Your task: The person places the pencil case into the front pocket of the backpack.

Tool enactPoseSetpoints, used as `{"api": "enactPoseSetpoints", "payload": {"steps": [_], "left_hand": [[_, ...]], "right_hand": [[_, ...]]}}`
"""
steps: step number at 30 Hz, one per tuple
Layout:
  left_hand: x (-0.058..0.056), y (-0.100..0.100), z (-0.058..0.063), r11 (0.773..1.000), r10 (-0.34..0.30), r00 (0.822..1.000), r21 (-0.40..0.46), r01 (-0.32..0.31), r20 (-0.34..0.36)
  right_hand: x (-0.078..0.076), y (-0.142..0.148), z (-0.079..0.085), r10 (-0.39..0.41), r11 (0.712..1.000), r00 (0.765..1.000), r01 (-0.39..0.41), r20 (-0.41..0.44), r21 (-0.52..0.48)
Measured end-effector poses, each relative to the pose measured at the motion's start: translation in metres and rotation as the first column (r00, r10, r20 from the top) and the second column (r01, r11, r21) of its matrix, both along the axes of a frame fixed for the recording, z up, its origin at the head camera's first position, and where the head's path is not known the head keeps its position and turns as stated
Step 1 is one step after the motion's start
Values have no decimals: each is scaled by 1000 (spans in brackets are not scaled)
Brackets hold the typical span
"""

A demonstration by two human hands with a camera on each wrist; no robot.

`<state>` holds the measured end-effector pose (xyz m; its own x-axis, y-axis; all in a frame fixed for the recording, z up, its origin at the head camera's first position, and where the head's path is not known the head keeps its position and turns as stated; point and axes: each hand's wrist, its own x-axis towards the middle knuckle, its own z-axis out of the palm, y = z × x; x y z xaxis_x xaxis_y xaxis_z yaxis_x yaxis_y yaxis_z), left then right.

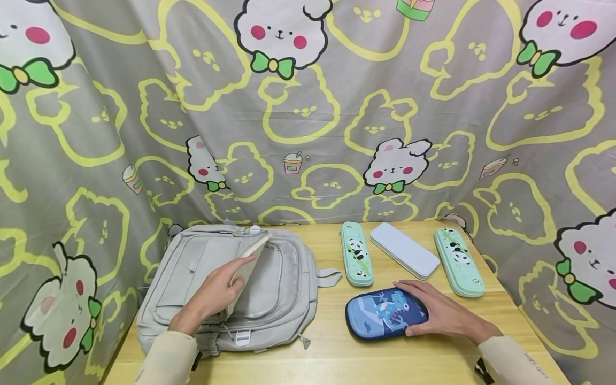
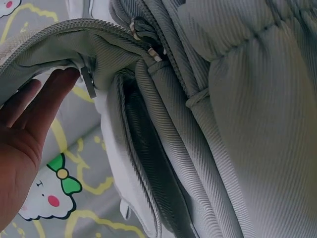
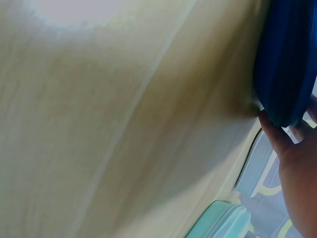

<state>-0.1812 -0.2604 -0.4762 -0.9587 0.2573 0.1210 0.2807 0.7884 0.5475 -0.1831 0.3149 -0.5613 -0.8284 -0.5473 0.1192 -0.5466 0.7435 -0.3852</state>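
Note:
A grey backpack (image 1: 284, 283) lies at the left of the table, its front flap (image 1: 247, 256) raised. My left hand (image 1: 218, 289) is at that flap, holding it up with fairly straight fingers (image 2: 47, 99) against its inner side. The left wrist view shows the zipper edge and a dark gap in the pocket (image 2: 148, 134). On the right, my right hand (image 1: 440, 310) grips the right end of a blue dinosaur pencil case (image 1: 385, 315), thumb on the near side and fingers on the far side. The case's zipped edge (image 3: 285, 74) appears in the right wrist view.
Behind the blue case lie a mint panda pencil case (image 1: 356, 254), a pale plain case (image 1: 404, 250) and another mint panda case (image 1: 459, 262). A patterned curtain (image 1: 308, 123) borders the wooden table (image 1: 327, 358) at the back and sides.

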Motion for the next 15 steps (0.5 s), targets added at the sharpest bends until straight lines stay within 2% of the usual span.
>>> {"api": "enactPoseSetpoints", "payload": {"steps": [4,8,15], "left_hand": [[0,-2,-1,999,24,1000,30,-24,8],[1,-3,-3,995,82,997,55,-82,3],[1,-4,-7,985,163,982,74,-157,-90]], "right_hand": [[1,0,1,8,1000,1000,-8,-17,4],[1,0,1,11,1000,1000,-11,-18,12],[1,2,0,24,1000,999,-23,-23,20]]}}
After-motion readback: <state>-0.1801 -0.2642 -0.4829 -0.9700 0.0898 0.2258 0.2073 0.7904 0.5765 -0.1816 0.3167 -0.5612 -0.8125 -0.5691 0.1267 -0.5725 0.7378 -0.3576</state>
